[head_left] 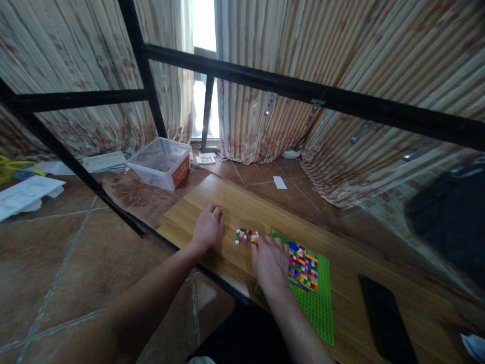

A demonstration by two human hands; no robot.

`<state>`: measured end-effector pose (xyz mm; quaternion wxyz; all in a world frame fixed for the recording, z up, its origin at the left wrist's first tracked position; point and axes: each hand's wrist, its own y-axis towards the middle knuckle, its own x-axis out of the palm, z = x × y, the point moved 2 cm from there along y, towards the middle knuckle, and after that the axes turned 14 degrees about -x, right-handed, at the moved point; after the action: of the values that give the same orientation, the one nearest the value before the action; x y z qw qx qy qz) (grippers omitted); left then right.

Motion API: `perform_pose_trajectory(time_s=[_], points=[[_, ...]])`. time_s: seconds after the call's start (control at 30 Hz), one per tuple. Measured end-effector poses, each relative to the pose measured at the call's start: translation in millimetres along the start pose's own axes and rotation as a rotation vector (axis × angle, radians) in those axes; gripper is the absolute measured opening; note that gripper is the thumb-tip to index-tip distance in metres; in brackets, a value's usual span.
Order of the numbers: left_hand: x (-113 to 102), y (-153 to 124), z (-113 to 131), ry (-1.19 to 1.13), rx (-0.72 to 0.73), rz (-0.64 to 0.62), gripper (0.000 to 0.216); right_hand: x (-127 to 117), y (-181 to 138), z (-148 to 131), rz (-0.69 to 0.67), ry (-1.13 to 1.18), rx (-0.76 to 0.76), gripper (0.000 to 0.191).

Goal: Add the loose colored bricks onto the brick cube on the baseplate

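My left hand [209,226] rests on the wooden table with its fingers curled in, left of a small pile of loose toy bricks [245,235]. Whatever it may hold is hidden. My right hand [270,259] lies over the left edge of a green baseplate [323,303], palm down, with its fingers somewhat apart. Its thumb side is close to the loose bricks, and its other fingers are beside a multicoloured brick block [303,266] on the baseplate. The undersides of the right fingers are hidden. One white brick [237,241] lies a little apart from the pile.
A dark flat slab [386,318] lies on the table [215,194] at the right. Beyond the table, a clear plastic bin [161,162] with colourful pieces stands on a rug. A black metal frame [242,73] crosses in front of curtains. White trays [28,194] sit at far left.
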<state>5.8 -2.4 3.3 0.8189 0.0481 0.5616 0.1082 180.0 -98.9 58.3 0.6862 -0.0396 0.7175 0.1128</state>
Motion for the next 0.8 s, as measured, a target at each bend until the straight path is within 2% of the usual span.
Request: perform_pose_trajectory(time_s=[0.23,0.37,0.43,0.57,0.67,0.8], points=[[2,0,-1,-0.022,-0.005,0.004,0.022,19,8,5,-0.059,-0.070,0.068,0.021],[2,1,-2,-0.020,-0.003,-0.002,0.022,17,3,4,-0.026,0.026,0.034,0.021],[2,1,-2,-0.019,0.000,0.003,0.023,9,-3,2,0.072,0.186,-0.011,0.021],[3,2,-3,-0.024,0.005,0.010,0.024,-15,-25,12,0.396,0.576,-0.063,0.021],[1,3,-2,-0.023,0.000,0.002,0.024,-28,-45,40,0.522,0.729,0.060,0.021],[-2,3,-1,-0.002,-0.010,-0.003,0.025,-26,-65,91,0.563,0.784,0.322,0.025]])
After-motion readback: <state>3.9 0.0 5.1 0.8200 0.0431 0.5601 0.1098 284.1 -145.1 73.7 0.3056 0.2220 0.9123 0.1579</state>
